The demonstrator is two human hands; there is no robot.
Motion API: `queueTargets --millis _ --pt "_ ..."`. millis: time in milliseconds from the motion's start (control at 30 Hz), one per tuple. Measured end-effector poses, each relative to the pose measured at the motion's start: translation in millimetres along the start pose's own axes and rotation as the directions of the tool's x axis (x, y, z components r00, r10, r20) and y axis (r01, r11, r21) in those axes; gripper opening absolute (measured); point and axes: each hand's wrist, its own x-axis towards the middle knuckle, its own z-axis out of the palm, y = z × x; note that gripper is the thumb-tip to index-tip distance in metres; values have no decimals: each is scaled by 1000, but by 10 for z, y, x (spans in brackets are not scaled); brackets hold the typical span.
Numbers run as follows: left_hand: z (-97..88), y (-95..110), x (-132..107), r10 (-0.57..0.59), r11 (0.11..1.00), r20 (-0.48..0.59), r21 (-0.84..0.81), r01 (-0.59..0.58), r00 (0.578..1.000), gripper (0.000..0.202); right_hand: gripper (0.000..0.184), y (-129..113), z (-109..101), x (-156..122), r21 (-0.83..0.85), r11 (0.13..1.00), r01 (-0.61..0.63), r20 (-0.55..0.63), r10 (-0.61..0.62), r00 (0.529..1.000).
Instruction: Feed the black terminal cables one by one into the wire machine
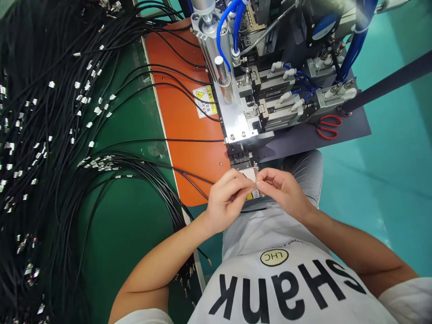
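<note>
My left hand and my right hand meet fingertip to fingertip at the front of the machine, above my lap. The left fingers are closed in a pinch, and a thin black cable runs from the left into that hand. The right thumb and forefinger pinch at the same spot; what sits between them is too small to make out. Below the hands lies the bare-tipped end of a black cable. Partly hidden behind the fingers is a small plate with a white and yellow label.
The machine, with metal cylinders and blue air tubes, stands ahead on an orange plate. Bundles of black cables with silvery ends cover much of the green table. Red-handled scissors lie on the dark plate at right.
</note>
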Motion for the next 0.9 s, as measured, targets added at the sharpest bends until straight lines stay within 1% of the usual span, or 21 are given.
queueTargets --millis 67,133,167,233,300,400,500,700,900 --pt "-41 -8 23 -42 998 59 46 39 997 12 13 -6 -29 25 -38 999 2 -50 -4 999" --pt "-104 -30 78 -80 985 54 159 71 995 13 14 -24 -72 125 -71 997 16 -125 -24 992" --pt "-140 -52 114 -73 970 33 236 63 997 14 14 -30 -97 200 -77 997 23 -159 -35 987" --pt "-203 -121 189 -16 924 1 381 14 1000 13 16 -26 -149 370 -76 997 29 -198 -43 979" --pt "-244 -215 253 37 888 -4 460 -31 999 14 17 6 -190 530 -66 997 27 -207 -40 977" --pt "-260 -354 298 77 869 -1 491 -66 997 19 18 73 -216 681 -50 999 13 -218 -23 976" --pt "-255 -435 300 106 850 6 519 -94 994 23 18 110 -213 729 -58 998 -4 -230 -10 973" --pt "-256 -460 292 115 850 33 515 -116 993 27 19 109 -219 741 -61 998 -25 -231 10 973" --pt "-245 -478 271 109 822 20 560 -101 994 28 21 130 -222 752 -48 999 -20 -222 9 975"
